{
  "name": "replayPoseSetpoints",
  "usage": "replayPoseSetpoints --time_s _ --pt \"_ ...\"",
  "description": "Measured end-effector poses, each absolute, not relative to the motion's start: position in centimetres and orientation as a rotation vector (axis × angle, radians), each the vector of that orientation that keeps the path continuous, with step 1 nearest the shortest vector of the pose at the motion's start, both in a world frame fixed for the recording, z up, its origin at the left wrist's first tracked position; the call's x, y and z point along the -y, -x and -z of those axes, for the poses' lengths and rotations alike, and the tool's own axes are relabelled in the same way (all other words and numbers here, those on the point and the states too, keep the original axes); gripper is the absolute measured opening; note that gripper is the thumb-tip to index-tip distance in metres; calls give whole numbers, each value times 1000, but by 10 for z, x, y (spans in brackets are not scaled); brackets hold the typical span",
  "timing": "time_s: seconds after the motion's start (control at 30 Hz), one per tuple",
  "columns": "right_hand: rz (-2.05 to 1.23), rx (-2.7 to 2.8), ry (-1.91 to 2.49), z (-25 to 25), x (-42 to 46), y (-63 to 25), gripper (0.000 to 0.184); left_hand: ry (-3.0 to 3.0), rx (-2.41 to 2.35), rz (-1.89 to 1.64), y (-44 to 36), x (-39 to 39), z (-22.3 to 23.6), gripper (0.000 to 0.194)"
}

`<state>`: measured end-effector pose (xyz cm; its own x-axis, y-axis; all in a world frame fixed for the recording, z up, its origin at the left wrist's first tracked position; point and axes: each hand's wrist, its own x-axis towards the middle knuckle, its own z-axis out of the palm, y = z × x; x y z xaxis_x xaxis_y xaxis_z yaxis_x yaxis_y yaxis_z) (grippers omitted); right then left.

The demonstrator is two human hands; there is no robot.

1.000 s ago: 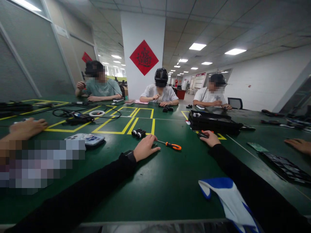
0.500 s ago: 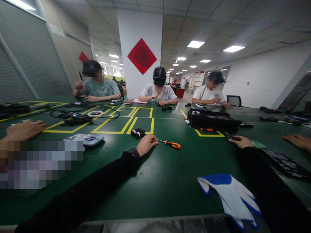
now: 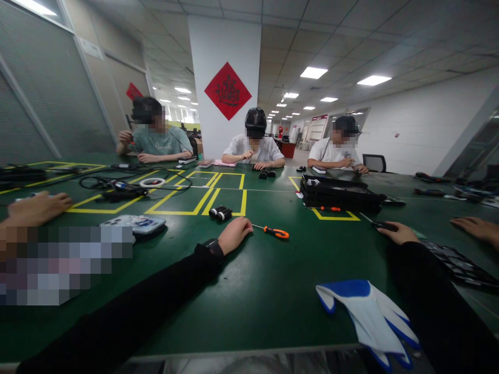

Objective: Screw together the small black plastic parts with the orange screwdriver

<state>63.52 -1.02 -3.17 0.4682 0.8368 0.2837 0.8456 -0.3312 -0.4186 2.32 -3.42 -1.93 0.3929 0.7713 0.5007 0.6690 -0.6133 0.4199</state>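
Note:
My left hand (image 3: 235, 234) rests on the green table with its fingers bent together. Whatever they may pinch is hidden. Just right of its fingertips lies an orange and black screwdriver (image 3: 277, 232), its shaft pointing toward them. Two short black cylinders with white bands (image 3: 221, 213) lie behind that hand. Farther right, my right hand (image 3: 399, 232) is closed over a black-handled screwdriver (image 3: 385, 226), whose thin metal shaft sticks out to the left, low over the table. A white glove with blue trim (image 3: 368, 311) lies near the front edge.
A long black housing (image 3: 341, 193) stands behind, with a small red-orange tool (image 3: 330, 209) before it. A phone (image 3: 138, 224) and cables (image 3: 113, 184) are leftward. At right lies a dark panel (image 3: 462, 262). Other people's hands (image 3: 39, 208) rest at both sides; three people sit opposite.
My right hand has moved right from beside the black housing, taking the black-handled screwdriver along. My left hand's fingers have drawn together, and the hand has shifted slightly. The orange and black screwdriver stays put.

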Motion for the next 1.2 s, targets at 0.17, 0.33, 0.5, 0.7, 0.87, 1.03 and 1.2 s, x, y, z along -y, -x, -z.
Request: replayPoseSetpoints --time_s 0.17,0.33,0.5,0.7,0.87,1.03,1.2 --pt "60 1328 2166 22 21 -615 60 -2337 -1248 -1090 -26 42 15 19" --pt "632 1312 2006 -28 30 -535 44 -2020 -1022 -1168 -32 43 13 21" --pt "441 2136 1297 -79 44 -376 20 -1727 -778 -1174 -44 52 10 29" --pt "-196 2620 844 -58 69 -233 15 -1665 -662 -1170 -49 68 8 40" --pt "-386 2442 815 -38 62 -216 17 -1744 -688 -1143 -47 70 8 38" --pt "-123 2455 734 -36 55 -237 17 -2158 -902 -1099 -44 74 -3 37" --pt "431 2205 1153 -27 20 -334 19 -2733 -1216 -1073 -21 66 -10 36"
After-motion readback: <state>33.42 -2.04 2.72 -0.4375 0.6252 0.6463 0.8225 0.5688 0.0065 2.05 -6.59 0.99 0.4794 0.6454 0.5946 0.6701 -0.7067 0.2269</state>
